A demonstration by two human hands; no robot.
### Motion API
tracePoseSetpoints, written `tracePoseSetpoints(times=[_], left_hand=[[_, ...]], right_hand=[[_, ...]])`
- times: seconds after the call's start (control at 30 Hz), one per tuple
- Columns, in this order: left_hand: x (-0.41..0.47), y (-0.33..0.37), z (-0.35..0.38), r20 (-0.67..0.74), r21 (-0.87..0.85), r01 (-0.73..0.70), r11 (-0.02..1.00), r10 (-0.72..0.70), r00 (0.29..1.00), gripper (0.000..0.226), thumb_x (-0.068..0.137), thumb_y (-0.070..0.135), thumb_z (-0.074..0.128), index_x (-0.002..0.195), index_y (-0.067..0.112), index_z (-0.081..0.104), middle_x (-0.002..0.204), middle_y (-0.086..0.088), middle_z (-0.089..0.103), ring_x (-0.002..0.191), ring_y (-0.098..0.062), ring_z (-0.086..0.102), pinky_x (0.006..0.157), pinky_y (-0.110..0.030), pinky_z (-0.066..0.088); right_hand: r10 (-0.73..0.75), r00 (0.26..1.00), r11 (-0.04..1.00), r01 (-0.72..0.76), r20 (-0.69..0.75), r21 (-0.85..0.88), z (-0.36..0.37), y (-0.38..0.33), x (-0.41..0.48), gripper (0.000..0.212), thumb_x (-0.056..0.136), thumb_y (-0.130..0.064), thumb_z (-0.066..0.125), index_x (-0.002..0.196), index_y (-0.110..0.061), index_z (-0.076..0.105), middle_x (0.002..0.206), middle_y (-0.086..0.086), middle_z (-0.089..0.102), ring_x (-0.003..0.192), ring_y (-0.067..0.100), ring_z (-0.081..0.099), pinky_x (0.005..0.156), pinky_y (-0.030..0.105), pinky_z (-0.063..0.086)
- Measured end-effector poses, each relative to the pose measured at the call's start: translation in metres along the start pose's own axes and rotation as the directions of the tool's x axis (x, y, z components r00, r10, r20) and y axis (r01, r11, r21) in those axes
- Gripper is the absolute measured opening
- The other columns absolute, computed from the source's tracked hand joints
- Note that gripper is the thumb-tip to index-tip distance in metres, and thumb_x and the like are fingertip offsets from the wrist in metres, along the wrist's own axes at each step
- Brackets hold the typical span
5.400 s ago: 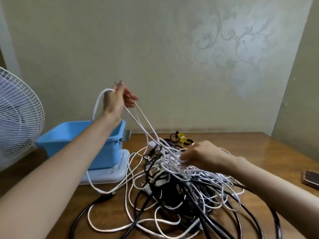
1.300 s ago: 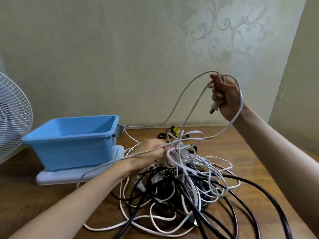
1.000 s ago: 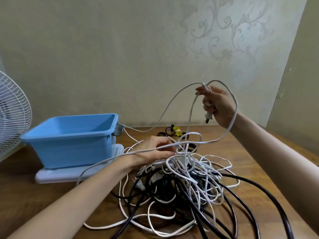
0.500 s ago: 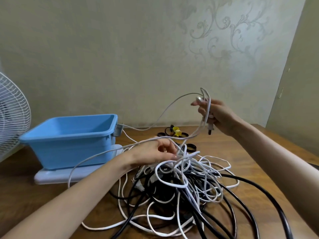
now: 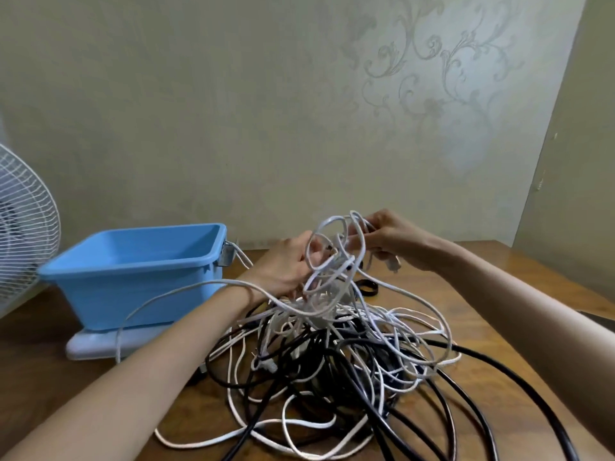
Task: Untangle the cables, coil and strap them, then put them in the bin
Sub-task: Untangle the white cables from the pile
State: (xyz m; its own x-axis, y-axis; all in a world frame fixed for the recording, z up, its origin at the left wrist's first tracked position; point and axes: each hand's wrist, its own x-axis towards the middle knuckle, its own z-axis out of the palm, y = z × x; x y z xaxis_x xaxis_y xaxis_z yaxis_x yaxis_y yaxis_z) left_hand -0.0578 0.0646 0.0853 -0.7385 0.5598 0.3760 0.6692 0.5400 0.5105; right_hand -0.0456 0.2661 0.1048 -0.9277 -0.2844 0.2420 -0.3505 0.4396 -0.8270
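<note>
1. Right hand (image 5: 392, 239) is dropping from its raised position to meet left hand (image 5: 286, 264) above the pile (image 5: 332, 347).
2. Both grips are clamping the white cable (image 5: 327, 224), loosening its loops.
3. Bin (image 5: 133, 261) is sitting left, on the tabletop (image 5: 499, 294).

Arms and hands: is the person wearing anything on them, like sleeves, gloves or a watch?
No. The left hand and right hand are gloveless; the left forearm and right forearm are bare to the frame's edge, with no sleeve, watch or bracelet showing. A ring would be too small to tell.
</note>
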Motion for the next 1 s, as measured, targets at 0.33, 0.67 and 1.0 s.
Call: tracePoseSetpoints(times=[0.33, 0.67, 1.0], left_hand=[[-0.016, -0.019, -0.017, 0.379, -0.037, 0.143, 0.989, -0.119, 0.918, 0.016, 0.079, 0.007, 0.072, 0.087, 0.016, 0.062, 0.07, 0.008, 0.059, 0.062, -0.003, 0.052, 0.064, -0.019, 0.044], [-0.012, -0.018, -0.009, -0.019, 0.5, -0.089, 0.861, 0.114, 0.993, 0.028, 0.088, 0.037, 0.061, 0.114, 0.028, 0.062, 0.108, 0.006, 0.06, 0.095, -0.018, 0.059, 0.077, -0.03, 0.044], [-0.016, -0.026, -0.008, -0.118, -0.155, -0.151, 0.976, 0.134, 0.984, 0.007, 0.081, 0.011, 0.073, 0.081, 0.015, 0.067, 0.083, 0.012, 0.066, 0.077, -0.001, 0.061, 0.076, -0.025, 0.051]], right_hand=[[0.127, 0.943, 0.981, -0.073, -0.308, 0.18, 0.001, 0.014, 0.004, 0.042, 0.085, 0.008, 0.055, 0.049, -0.011, 0.066, 0.037, -0.01, 0.04, 0.038, 0.005, 0.026, 0.042, 0.019, 0.019], [0.038, 0.947, 0.912, 0.098, -0.319, 0.398, -0.015, 0.008, 0.016, 0.03, 0.086, -0.012, 0.057, 0.059, -0.012, 0.07, 0.056, -0.001, 0.042, 0.041, 0.004, 0.026, 0.042, 0.016, 0.019], [-0.003, 1.0, 0.994, 0.001, 0.024, 0.113, -0.014, 0.01, 0.0, 0.027, 0.096, -0.004, 0.048, 0.089, -0.01, 0.074, 0.063, 0.003, 0.062, 0.04, 0.004, 0.03, 0.039, 0.014, 0.023]])
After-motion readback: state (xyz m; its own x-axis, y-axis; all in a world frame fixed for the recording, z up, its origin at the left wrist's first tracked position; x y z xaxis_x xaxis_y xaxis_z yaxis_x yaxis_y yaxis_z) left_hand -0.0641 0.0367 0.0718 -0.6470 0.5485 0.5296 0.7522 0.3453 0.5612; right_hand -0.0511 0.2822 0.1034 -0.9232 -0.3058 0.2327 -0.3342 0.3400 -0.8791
